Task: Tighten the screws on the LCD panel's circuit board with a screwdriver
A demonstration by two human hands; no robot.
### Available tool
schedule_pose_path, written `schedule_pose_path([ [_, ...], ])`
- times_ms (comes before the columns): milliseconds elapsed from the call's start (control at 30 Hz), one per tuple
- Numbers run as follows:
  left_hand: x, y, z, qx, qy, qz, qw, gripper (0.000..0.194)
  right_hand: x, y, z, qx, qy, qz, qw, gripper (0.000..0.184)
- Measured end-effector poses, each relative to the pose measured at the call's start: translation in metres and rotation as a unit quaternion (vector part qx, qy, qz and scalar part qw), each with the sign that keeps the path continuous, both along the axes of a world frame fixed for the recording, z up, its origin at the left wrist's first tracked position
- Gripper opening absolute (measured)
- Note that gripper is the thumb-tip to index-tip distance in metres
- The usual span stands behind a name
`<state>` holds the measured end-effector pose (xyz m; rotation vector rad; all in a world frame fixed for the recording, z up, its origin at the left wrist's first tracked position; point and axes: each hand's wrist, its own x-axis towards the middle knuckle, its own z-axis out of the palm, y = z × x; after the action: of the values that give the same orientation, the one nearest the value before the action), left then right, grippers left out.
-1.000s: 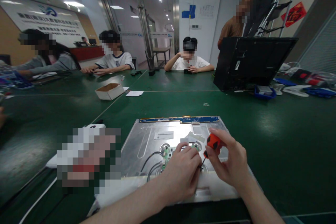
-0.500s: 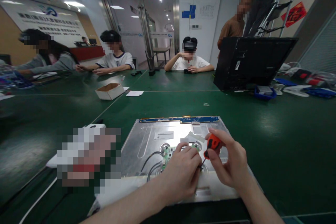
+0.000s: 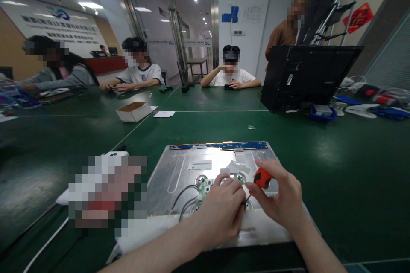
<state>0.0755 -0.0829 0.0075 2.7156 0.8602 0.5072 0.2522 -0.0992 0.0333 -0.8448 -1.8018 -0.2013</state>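
Observation:
A flat metal display panel [image 3: 179,166] lies face down before me, with a thin blue circuit strip [image 3: 218,146] along its far edge. Near its middle sits a green circuit board [image 3: 205,187], partly covered by my left hand [image 3: 224,209]. The fingers of that hand are curled together over the board, by the shaft's tip; what they pinch is hidden. My right hand [image 3: 282,194] grips a short orange-and-black screwdriver [image 3: 262,178] between thumb and fingers. Its shaft slants down left towards the board. Black cables [image 3: 185,190] run from the board's left side.
To the left lies a white object [image 3: 109,166], mostly blurred out. A small open box [image 3: 133,111] and white paper [image 3: 164,114] are farther off. A black monitor casing [image 3: 310,76] stands at back right by a blue tray [image 3: 323,113]. Several people sit or stand beyond the table [image 3: 218,123].
The screwdriver has turned and tilted in my right hand, its handle slightly lower and to the right. My right thumb and fingers have spread a little. The left hand stays in place.

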Motion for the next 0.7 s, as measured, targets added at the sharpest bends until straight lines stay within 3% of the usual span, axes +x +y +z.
schedule_pose_path([
  [300,0.0002,0.0006,-0.0002,0.007,0.008,-0.002,1.0,0.014,0.0004,-0.0051,0.0072,-0.04,0.019,0.039,0.998,0.043],
  [700,-0.0001,0.0005,-0.0002,-0.001,-0.006,-0.005,1.0,0.02,-0.0004,-0.001,0.0022,0.005,0.0,-0.015,1.0,0.035],
])
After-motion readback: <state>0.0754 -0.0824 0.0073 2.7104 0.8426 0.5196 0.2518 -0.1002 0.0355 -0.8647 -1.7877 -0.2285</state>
